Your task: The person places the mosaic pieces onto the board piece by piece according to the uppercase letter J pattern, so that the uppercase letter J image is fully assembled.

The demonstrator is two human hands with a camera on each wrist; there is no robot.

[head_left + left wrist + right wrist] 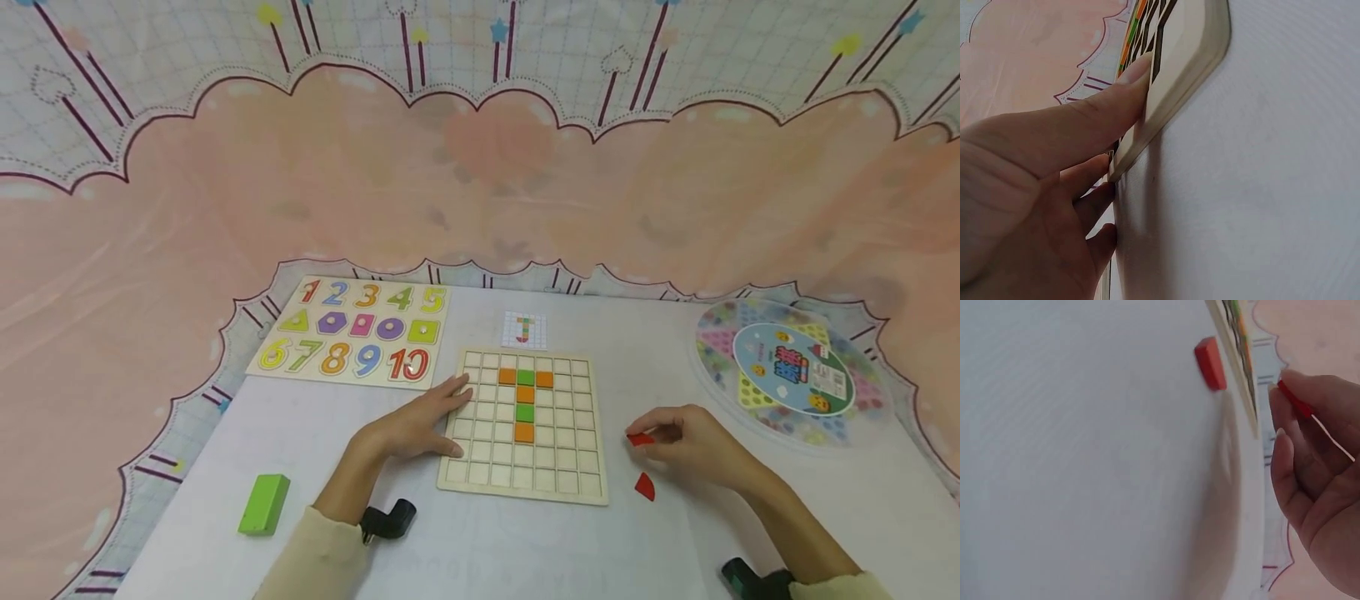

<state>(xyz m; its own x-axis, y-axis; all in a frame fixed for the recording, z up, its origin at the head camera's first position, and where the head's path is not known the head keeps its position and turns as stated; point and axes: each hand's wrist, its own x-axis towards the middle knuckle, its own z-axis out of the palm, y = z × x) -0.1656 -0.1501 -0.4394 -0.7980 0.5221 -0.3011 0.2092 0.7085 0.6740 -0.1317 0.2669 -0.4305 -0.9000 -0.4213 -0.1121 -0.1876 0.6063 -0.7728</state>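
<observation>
A wooden grid board lies in the middle of the table. Orange and green square tiles sit in it, a row of three with a column running down. My left hand rests along the board's left edge; in the left wrist view its thumb presses on the rim. To the right of the board, my right hand pinches a small red piece between thumb and fingertips. Another red piece, shaped like a quarter circle, lies on the table just below that hand.
Behind the board is a small pattern card with a coloured hooked figure. A number and shape puzzle lies at the back left, a green block at the front left. A round clear-lidded box stands at the back right.
</observation>
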